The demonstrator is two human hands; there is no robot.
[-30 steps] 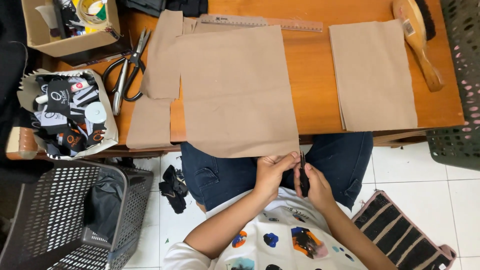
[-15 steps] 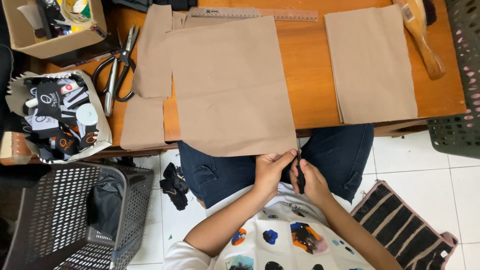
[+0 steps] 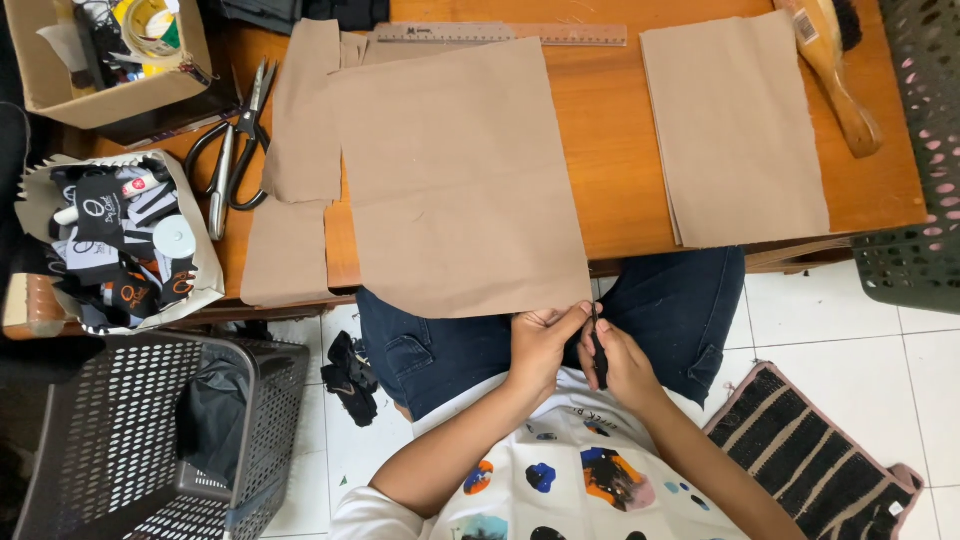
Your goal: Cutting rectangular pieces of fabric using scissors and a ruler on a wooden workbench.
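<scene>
Left hand point(image 3: 540, 345) pinches the lower right corner of the large tan fabric panel point(image 3: 455, 180), which hangs off the front edge of the wooden table point(image 3: 610, 130) over the lap. Right hand point(image 3: 625, 365) is closed around a small dark tool point(image 3: 598, 350) just beside that corner. A tug could drag the overhanging panel off, since nothing weighs it down
</scene>
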